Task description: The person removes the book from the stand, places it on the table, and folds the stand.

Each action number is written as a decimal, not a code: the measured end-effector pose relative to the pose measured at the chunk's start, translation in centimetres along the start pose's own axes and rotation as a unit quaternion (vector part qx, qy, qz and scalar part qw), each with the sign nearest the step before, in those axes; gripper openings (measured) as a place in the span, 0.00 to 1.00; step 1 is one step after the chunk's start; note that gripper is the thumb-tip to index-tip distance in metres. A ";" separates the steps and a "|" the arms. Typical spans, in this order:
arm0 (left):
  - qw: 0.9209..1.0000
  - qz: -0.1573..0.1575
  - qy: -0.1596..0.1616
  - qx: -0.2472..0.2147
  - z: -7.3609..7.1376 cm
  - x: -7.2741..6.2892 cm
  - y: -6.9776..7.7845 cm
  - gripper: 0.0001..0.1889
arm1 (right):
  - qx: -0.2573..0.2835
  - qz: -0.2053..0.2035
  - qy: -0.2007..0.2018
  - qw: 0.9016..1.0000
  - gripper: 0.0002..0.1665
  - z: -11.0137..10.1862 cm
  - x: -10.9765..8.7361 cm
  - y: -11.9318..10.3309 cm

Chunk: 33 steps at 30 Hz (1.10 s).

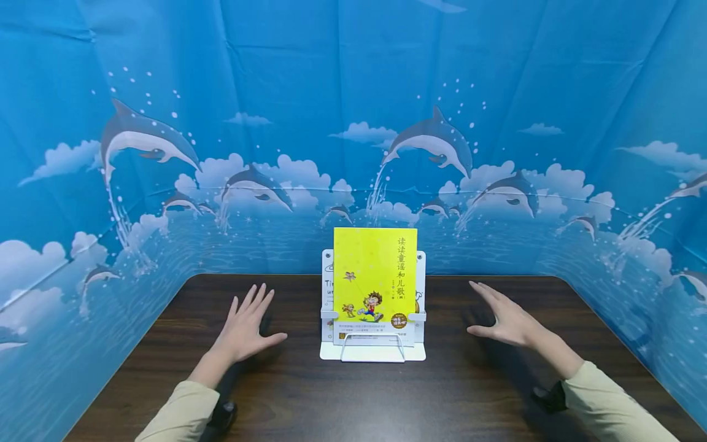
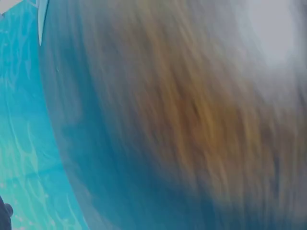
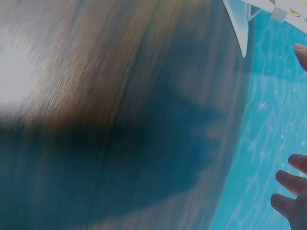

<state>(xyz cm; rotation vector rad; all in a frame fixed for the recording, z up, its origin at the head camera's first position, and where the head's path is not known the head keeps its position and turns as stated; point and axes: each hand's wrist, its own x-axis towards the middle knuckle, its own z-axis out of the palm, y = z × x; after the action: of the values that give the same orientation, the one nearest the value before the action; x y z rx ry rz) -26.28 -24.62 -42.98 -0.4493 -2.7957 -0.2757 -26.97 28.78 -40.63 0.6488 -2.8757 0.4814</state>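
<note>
A yellow book (image 1: 375, 270) with a cartoon child on its cover leans upright on a white book stand (image 1: 361, 353) at the middle of the table. To its left, my left hand (image 1: 243, 328) is held over the table with fingers straight and thumb spread toward the stand. On the other side my right hand (image 1: 508, 319) does the same, thumb apart from the fingers. Neither hand touches the book or stand. In the right wrist view, fingertips (image 3: 290, 182) show at the right edge, and a corner of the stand (image 3: 238, 28) appears at the top.
The dark wooden table (image 1: 298, 399) has rounded back corners. A blue dolphin-print curtain (image 1: 309, 80) surrounds it at the back and sides. A white printed sheet or board (image 1: 328, 270) sits behind the book. Dark wrist devices (image 1: 549, 398) hang under the sleeves.
</note>
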 end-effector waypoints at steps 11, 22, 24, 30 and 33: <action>0.996 0.043 0.049 -0.058 -0.2 1.1 3.2 0.51 | 0.130 0.048 0.009 0.990 0.54 0.4 1.1 -3.1; 0.980 0.034 0.098 -0.169 -0.3 2.0 5.9 0.49 | 0.205 0.021 0.041 0.978 0.51 0.7 2.1 -6.2; 0.976 0.038 0.104 -0.186 -0.4 2.2 6.5 0.49 | 0.217 0.014 0.049 0.975 0.50 0.8 2.3 -6.6; 0.967 0.055 0.118 -0.219 -0.5 2.8 8.2 0.47 | 0.263 0.003 0.056 0.963 0.48 1.3 3.1 -7.8; 0.963 0.061 0.127 -0.230 -0.5 3.1 8.8 0.45 | 0.279 0.005 0.059 0.958 0.47 1.6 3.6 -8.3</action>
<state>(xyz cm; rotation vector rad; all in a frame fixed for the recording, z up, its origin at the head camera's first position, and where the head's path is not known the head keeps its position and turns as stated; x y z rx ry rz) -26.06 -15.68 -40.32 -0.6347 -2.4285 -0.8968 -26.67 19.72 -39.09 0.6463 -2.6246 1.3100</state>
